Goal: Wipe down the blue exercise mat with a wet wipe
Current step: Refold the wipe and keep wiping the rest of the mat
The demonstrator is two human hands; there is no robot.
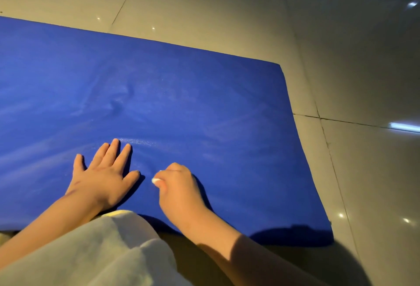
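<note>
The blue exercise mat (181, 94) lies flat on the tiled floor and fills the left and middle of the view, with pale streaks across its surface. My left hand (104, 176) rests flat on the mat near its front edge, fingers spread and straight. Just to its right, my right hand (179, 188) is curled over a white wet wipe (156, 180) and holds it against the mat. Only a small white edge of the wipe shows by the thumb; the rest is hidden under the fingers.
Glossy grey floor tiles (352, 69) surround the mat behind it and to the right. The mat's right edge (302, 149) runs from back to front. My pale garment (102, 251) covers the bottom left, over the mat's front edge.
</note>
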